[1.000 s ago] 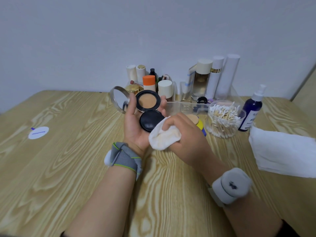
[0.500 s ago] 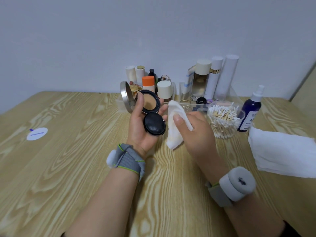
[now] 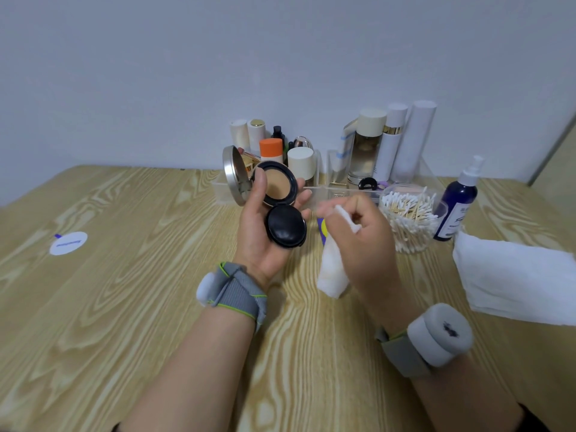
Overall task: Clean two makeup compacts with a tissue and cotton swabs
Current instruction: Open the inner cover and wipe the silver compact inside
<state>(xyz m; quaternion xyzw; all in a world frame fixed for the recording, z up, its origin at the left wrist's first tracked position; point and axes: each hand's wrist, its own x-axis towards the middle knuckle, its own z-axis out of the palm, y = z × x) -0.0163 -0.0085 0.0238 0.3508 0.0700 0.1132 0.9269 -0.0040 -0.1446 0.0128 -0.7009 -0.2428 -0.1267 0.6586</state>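
Left of the cotton swab jar [image 3: 408, 219], the right hand [image 3: 364, 241] pinches a tissue [image 3: 332, 272], fingertips [image 3: 323, 210] blurred; further left, the left hand [image 3: 258, 238] grips the open compact [image 3: 279, 188], thumb over its rim.

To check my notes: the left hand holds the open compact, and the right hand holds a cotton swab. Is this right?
Not quite. The head view shows the left hand holding the open compact, but the right hand holds a white tissue, not a cotton swab.
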